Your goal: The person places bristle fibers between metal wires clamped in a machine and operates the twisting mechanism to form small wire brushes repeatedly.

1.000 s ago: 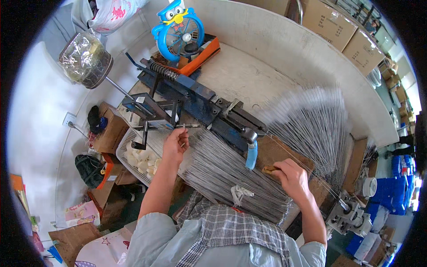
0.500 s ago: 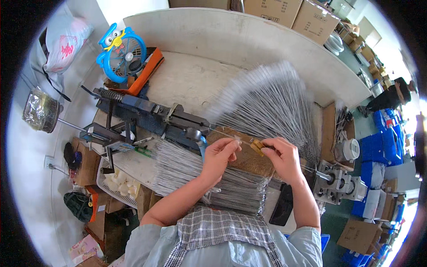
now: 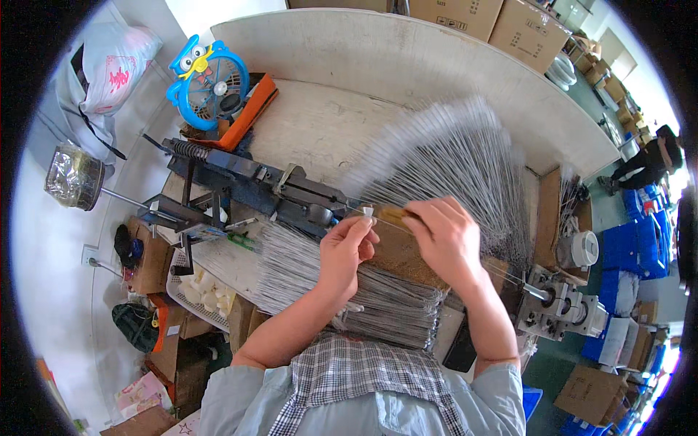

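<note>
My left hand is closed, thumb and forefinger pinching a small white piece. My right hand is closed around a short yellow-brown piece, whose exact kind I cannot make out. Both hands are close together beside the end of a black metal fixture. Thin taut wires run past them toward a metal spindle unit on the right. Under the hands lies a brown board. A thick bundle of thin grey wires lies on the near side, and a fanned heap of similar wires behind.
A blue toy-shaped fan stands at the back left by an orange box. A white basket of pale pieces is at the left. A curved panel borders the table. A black phone-like slab lies near my right forearm.
My right hand has moved left along the wires with the yellow-brown piece, coming near the black fixture. My left hand has shifted slightly left, and its white piece now shows above the fingertips.
</note>
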Available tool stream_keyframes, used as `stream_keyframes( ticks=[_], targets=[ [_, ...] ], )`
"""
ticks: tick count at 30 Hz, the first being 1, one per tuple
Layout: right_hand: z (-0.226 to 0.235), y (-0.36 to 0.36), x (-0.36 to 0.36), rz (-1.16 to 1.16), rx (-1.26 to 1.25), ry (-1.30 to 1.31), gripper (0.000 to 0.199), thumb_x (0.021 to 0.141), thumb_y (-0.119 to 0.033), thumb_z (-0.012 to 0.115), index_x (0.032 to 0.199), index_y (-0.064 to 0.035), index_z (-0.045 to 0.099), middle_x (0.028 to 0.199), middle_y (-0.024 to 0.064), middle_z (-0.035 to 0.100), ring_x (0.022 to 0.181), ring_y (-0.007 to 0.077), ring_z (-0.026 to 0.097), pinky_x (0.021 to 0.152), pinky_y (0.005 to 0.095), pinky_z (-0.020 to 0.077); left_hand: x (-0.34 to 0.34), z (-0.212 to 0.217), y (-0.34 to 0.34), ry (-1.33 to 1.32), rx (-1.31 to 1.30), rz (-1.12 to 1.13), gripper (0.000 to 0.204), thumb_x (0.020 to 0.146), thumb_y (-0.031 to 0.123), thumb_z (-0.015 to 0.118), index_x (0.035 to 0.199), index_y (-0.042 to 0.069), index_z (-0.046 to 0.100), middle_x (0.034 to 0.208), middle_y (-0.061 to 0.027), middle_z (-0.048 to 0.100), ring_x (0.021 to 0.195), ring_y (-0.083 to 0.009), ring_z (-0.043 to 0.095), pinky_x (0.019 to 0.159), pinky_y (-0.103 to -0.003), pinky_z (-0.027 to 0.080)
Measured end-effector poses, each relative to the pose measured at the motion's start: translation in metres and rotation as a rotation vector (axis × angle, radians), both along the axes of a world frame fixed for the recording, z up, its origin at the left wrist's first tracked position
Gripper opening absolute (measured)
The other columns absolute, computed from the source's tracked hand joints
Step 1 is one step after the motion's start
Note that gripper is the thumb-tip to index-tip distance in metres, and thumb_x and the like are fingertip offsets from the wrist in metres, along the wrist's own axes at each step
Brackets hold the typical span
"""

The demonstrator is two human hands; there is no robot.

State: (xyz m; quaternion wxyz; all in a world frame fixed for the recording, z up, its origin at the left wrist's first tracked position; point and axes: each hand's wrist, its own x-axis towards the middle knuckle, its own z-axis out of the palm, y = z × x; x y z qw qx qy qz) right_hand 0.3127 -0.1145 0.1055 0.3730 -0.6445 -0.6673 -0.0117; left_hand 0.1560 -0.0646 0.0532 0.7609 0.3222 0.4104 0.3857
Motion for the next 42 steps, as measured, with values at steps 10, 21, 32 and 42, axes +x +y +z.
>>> stream_keyframes(
  ticks=[10,21,32,42],
  targets=[
    [-0.005,0.026,-0.011,0.070,-0.305,0.138,0.016,0.075,-0.019,0.062,0.084,-0.0066,0.065,0.077,0.0078,0.063,0.077,0.0258,0.058,0.065,0.0349,0.0464,-0.004,0.000,0.003,-0.090,-0.089,-0.045,0.014,0.086,0.020,0.060,0.077,0.009,0.056,0.062,0.0001,0.056,0.051,-0.0073,0.050,0.049,-0.020,0.040],
    [-0.007,0.019,-0.025,-0.009,-0.129,0.051,0.021,0.072,-0.021,0.066,0.087,-0.0056,0.065,0.081,0.0074,0.063,0.079,0.0249,0.059,0.069,0.0351,0.0472,0.002,-0.001,0.003,-0.252,-0.153,-0.072,0.039,0.094,0.042,0.037,0.100,0.007,0.053,0.094,-0.0058,0.060,0.088,-0.0156,0.057,0.081,-0.032,0.044],
    [-0.027,0.023,-0.052,-0.119,0.044,-0.049,0.033,0.066,-0.018,0.071,0.095,-0.0041,0.064,0.087,0.0066,0.062,0.083,0.0249,0.057,0.072,0.0354,0.0461,0.008,-0.009,-0.004,-0.423,-0.136,0.113,0.030,0.095,0.029,0.038,0.102,0.004,0.052,0.098,-0.0056,0.059,0.092,-0.0157,0.056,0.085,-0.031,0.043],
    [-0.024,0.011,-0.044,-0.131,0.001,-0.025,0.037,0.066,-0.020,0.072,0.099,-0.0053,0.063,0.093,0.0048,0.062,0.090,0.0239,0.056,0.076,0.0357,0.0440,0.009,0.000,-0.003,-0.378,-0.106,0.070,0.029,0.094,0.025,0.041,0.104,0.000,0.053,0.101,-0.0094,0.060,0.093,-0.0194,0.059,0.085,-0.034,0.046]
  ],
)
